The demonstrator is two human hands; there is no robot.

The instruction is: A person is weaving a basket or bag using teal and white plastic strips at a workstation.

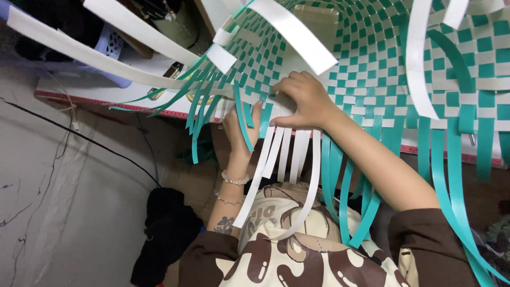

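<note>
Loose white strips (281,154) hung nearest me. My left hand (241,130) and right hand (303,101) sat close together — both pinching the basket (372,64) at its woven edge — teal strips (212,101) crowding leftward.

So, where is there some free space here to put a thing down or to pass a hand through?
The bare grey floor on the left, between the black cable and the dark cloth bundle, is free. It is crowded in the middle: the left hand and right hand press on the woven basket, and loose white strips and teal strips hang over the lap.
</note>
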